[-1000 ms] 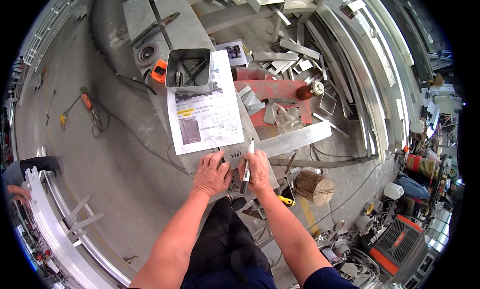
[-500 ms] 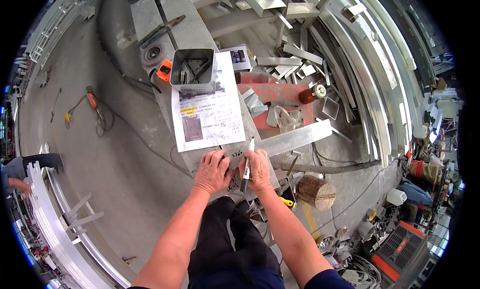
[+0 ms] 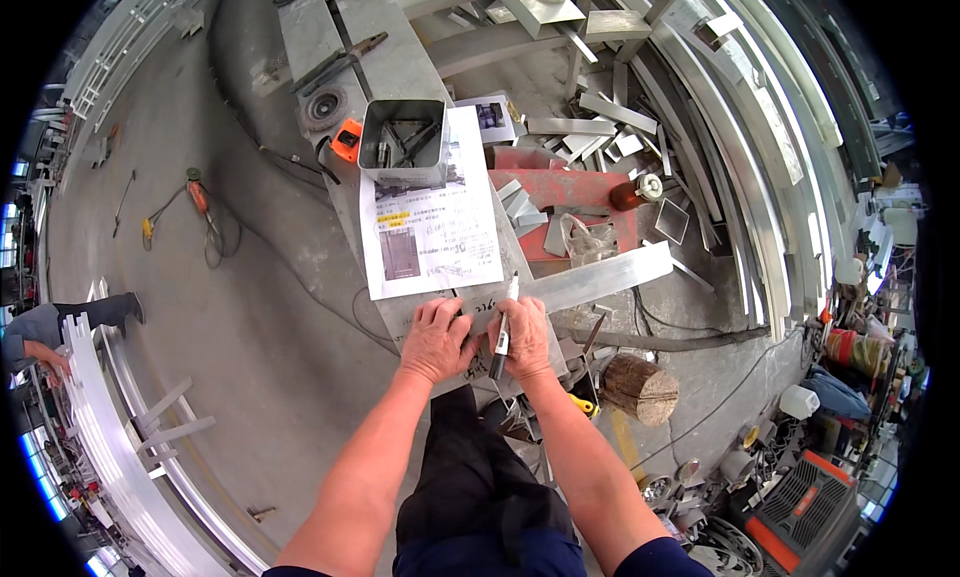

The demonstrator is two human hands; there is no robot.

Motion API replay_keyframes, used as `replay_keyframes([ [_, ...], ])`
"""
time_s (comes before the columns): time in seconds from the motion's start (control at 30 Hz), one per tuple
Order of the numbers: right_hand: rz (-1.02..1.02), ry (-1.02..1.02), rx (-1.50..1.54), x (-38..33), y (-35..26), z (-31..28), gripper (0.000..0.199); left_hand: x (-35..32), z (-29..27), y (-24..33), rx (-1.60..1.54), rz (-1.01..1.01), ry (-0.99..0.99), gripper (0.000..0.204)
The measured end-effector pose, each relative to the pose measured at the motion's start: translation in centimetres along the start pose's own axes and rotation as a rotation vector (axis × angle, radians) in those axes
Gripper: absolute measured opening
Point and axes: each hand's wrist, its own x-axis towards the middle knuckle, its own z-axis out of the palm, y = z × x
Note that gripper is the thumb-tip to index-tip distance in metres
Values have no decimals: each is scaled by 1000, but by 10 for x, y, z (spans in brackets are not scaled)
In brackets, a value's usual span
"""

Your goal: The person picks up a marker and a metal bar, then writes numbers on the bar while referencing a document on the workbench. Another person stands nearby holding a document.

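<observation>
Marker (image 3: 502, 341) sits gripped in your right hand (image 3: 526, 339), dark tip toward 12 o'clock. Your left hand (image 3: 436, 339) rests on the pale metal bar (image 3: 605, 279), fingers bent; whether they clasp its edge, I cannot tell. The bar runs toward 2 o'clock. For steady strokes, best brace it and angle the tip clear of the printed sheet (image 3: 435, 249) at 11 o'clock.

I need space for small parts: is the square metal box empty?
Not empty: the metal box is open at the top, with dark items visible inside.
</observation>
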Motion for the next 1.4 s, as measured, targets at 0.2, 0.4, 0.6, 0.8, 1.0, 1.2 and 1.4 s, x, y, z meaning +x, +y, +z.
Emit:
replay_keyframes([
  [0.2,6,-19,18,3,-4,-4,51,0,0,0,-14,-8,-12,43],
  [0.4,18,-28,27,4,-6,-5,50,0,0,-2,1,-3,-11,45],
  [0.6,1,5,12,7,-7,-4,42,-3,1,-2,-9,-9,-34,45],
  [0.8,4,-1,21,5,-5,-4,50,-1,0,-2,-4,-12,-46,43],
  [1.0,-13,5,20,6,-4,-2,50,-3,2,-4,-1,-11,-31,44],
  [1.2,-5,-10,-9,4,-5,-4,49,0,-3,0,-24,-1,-1,43],
  [1.4,-8,9,9,6,-1,-3,48,1,1,-1,-19,-5,-14,44],
])
